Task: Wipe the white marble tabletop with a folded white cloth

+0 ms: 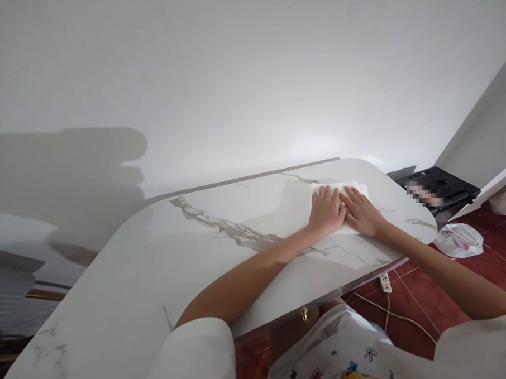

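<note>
A folded white cloth or paper towel point(340, 185) lies on the white marble-patterned tabletop point(151, 261), toward its right end. My left hand point(327, 209) rests flat on it, palm down with the fingers stretched forward. Beside it, my right hand point(363, 211) also presses down flat, its fingers pointing up and to the left. The two hands touch or nearly touch at the thumbs. Most of the cloth is hidden under them; its far edge and a corner show past the fingertips.
A white wall point(248, 72) stands behind the table's far edge. Past the right end are a black case-like object point(454, 183) and a white plastic bag point(460, 241) on the red tiled floor point(499, 262). A power strip point(385, 283) with a cord lies below the near edge.
</note>
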`<state>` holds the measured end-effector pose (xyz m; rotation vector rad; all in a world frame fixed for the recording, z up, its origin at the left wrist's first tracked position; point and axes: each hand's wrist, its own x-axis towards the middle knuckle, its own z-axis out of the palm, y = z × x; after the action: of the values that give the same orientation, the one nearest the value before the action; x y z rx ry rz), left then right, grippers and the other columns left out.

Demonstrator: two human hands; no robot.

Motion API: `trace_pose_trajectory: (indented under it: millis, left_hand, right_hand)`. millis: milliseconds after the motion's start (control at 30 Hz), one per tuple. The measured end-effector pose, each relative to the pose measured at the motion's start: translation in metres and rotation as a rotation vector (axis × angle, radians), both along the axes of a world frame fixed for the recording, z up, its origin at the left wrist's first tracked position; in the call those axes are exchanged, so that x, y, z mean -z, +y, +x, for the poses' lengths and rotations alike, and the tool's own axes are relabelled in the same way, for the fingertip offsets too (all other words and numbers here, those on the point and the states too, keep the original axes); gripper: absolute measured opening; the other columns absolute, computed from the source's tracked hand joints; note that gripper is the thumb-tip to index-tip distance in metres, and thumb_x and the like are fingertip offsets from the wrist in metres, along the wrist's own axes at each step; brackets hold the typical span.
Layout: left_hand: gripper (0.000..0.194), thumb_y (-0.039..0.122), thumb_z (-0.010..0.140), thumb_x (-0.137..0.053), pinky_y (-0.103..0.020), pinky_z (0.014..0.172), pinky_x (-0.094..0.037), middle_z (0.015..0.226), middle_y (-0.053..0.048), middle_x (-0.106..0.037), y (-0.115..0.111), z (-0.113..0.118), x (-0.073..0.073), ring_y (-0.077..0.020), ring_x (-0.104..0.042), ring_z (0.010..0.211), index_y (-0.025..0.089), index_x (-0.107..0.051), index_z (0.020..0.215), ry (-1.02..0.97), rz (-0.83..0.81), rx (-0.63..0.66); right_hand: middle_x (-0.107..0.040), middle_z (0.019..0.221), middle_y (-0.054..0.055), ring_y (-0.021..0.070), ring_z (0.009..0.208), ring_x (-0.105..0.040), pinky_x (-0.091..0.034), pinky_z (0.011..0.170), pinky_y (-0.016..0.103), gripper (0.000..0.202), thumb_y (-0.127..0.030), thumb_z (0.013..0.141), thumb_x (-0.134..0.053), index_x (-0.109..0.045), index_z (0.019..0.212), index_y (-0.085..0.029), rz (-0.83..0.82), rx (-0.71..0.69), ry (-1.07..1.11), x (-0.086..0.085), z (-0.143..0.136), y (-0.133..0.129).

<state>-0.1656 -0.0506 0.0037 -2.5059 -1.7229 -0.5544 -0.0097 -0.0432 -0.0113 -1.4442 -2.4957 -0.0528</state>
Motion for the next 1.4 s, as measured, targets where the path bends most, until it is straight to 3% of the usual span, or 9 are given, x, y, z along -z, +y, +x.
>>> trace_pose_trajectory:
  millis: [400, 600, 767, 967, 1167, 1400]
  left_hand:
    - [0.053, 0.033, 0.094, -0.033, -0.054, 0.114, -0.025, 0.150, -0.020, -0.037, -0.073, 0.007, -0.001, -0.0359, -0.028, 0.141, 0.010, -0.035, 0.141, 0.002, -0.022, 0.111]
    - [0.054, 0.034, 0.094, -0.035, -0.055, 0.114, -0.025, 0.149, -0.022, -0.036, -0.081, 0.015, -0.002, -0.0371, -0.027, 0.141, 0.007, -0.036, 0.141, 0.026, -0.037, 0.146]
    - [0.053, 0.033, 0.095, -0.034, -0.054, 0.114, -0.026, 0.148, -0.022, -0.037, -0.068, 0.034, -0.005, -0.0368, -0.029, 0.140, 0.007, -0.037, 0.141, 0.024, -0.032, 0.167]
    - [0.051, 0.032, 0.095, -0.031, -0.051, 0.115, -0.024, 0.148, -0.019, -0.038, -0.031, 0.048, -0.006, -0.0347, -0.028, 0.140, 0.008, -0.038, 0.140, 0.011, -0.057, 0.200]
    - [0.047, 0.030, 0.096, -0.031, -0.049, 0.115, -0.022, 0.148, -0.015, -0.039, 0.014, 0.034, -0.005, -0.0312, -0.028, 0.140, 0.011, -0.040, 0.138, -0.008, -0.069, 0.110]
    - [0.039, 0.030, 0.096, -0.035, -0.047, 0.113, -0.026, 0.141, -0.012, -0.047, 0.059, 0.016, -0.002, -0.0273, -0.034, 0.135, 0.017, -0.047, 0.131, -0.026, -0.010, 0.051]
  right_hand:
    - [-0.022, 0.159, 0.011, 0.0312, 0.146, -0.016, -0.032, 0.111, 0.054, 0.065, -0.037, 0.096, -0.031, -0.010, 0.155, -0.022, 0.112, -0.004, 0.046, 0.009, 0.014, -0.086]
    - [-0.024, 0.158, 0.010, 0.0301, 0.146, -0.017, -0.031, 0.112, 0.053, 0.064, -0.039, 0.095, -0.034, -0.018, 0.154, -0.022, 0.126, 0.009, 0.100, 0.014, 0.024, -0.098]
    - [-0.031, 0.156, 0.011, 0.0311, 0.145, -0.021, -0.033, 0.110, 0.052, 0.058, -0.038, 0.095, -0.035, -0.030, 0.150, -0.020, 0.115, 0.033, 0.116, 0.014, 0.045, -0.084]
    - [-0.034, 0.154, 0.013, 0.0334, 0.143, -0.024, -0.036, 0.107, 0.055, 0.058, -0.036, 0.094, -0.034, -0.031, 0.150, -0.019, 0.127, 0.094, 0.061, 0.014, 0.057, -0.048]
    - [-0.038, 0.151, 0.016, 0.0344, 0.141, -0.029, -0.035, 0.107, 0.053, 0.056, -0.034, 0.092, -0.033, -0.038, 0.145, -0.016, 0.118, 0.064, 0.034, 0.009, 0.037, 0.006]
    - [-0.037, 0.151, 0.016, 0.0354, 0.139, -0.031, -0.035, 0.105, 0.053, 0.057, -0.034, 0.092, -0.033, -0.035, 0.146, -0.016, 0.084, 0.053, 0.016, 0.006, 0.014, 0.058]
